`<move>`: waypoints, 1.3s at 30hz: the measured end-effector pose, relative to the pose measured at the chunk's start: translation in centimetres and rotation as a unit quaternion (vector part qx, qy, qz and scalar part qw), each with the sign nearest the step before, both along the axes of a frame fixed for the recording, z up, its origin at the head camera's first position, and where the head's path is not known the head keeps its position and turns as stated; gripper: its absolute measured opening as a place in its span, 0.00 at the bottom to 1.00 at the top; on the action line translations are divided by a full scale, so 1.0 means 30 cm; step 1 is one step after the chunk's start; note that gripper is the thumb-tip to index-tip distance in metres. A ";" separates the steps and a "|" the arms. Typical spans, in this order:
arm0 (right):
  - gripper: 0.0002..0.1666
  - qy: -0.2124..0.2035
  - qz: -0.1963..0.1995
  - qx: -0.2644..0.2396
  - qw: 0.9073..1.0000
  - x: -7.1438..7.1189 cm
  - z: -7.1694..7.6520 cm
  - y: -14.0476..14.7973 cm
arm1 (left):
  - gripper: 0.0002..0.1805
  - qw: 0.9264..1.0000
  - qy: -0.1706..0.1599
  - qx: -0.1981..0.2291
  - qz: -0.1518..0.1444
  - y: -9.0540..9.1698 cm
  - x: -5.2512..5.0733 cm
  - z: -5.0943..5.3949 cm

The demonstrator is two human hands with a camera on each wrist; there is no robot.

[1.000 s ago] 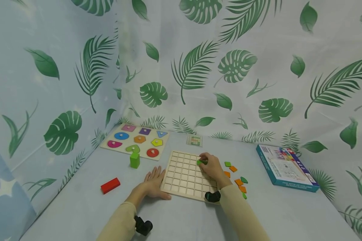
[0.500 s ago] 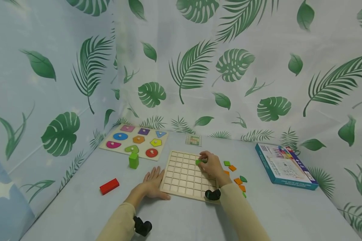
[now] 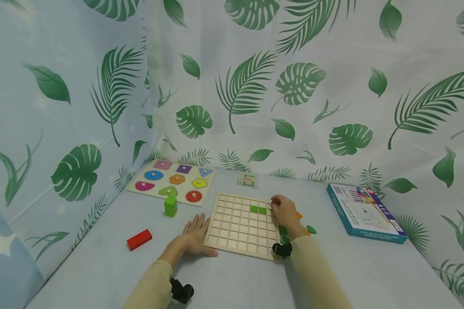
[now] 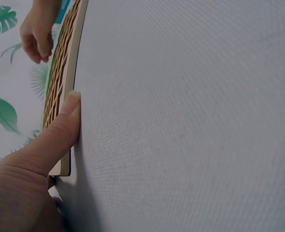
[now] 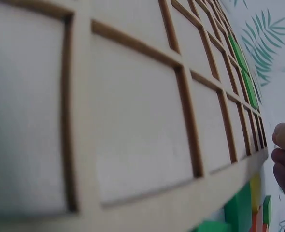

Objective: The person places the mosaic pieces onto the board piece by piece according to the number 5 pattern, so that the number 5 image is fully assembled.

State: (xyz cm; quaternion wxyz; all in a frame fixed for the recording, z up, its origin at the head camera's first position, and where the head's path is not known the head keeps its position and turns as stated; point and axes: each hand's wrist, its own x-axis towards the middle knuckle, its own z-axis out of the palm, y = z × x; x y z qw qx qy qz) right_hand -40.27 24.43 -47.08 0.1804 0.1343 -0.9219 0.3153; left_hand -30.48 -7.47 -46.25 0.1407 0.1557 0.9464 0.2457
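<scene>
A wooden grid board (image 3: 232, 231) lies on the table in front of me. Two square green tiles sit side by side in its cells near the far right: a left tile (image 3: 254, 209) and a right tile (image 3: 262, 210). My left hand (image 3: 195, 236) rests with spread fingers along the board's left side. Its thumb touches the board's front edge (image 4: 67, 67) in the left wrist view. Over the right edge hovers my right hand (image 3: 286, 213), fingers loosely bent, with nothing visible in them. Loose green pieces (image 5: 236, 212) and orange ones lie right of the board, partly hidden by that hand.
At the back left lies a knob puzzle (image 3: 170, 182), with a green block (image 3: 171, 207) standing before it. A red block (image 3: 139, 240) lies at the left. Behind the board is a small pattern card (image 3: 247, 180). A teal-sided box (image 3: 365, 214) lies far right.
My right hand has let go of the green tile, which now sits in a cell beside the other one, and has moved right to the board's edge. The left hand has stayed put.
</scene>
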 end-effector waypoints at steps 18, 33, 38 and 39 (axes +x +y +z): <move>0.17 -0.032 -0.061 0.004 0.998 0.000 -0.022 0.129 | 0.60 1.000 0.001 0.002 -0.004 -0.002 0.003 -0.001; 0.19 -0.088 -0.100 0.036 0.990 -0.004 -0.011 0.136 | 0.61 1.000 -0.006 0.006 -0.010 -0.010 -0.002 -0.008; 0.17 -0.087 -0.099 0.047 0.990 -0.007 -0.003 0.140 | 0.60 1.000 0.005 -0.003 -0.007 -0.006 -0.004 -0.011; 0.17 -0.082 -0.097 0.051 0.991 -0.008 -0.003 0.140 | 0.60 1.000 0.006 -0.004 -0.005 -0.005 -0.003 -0.010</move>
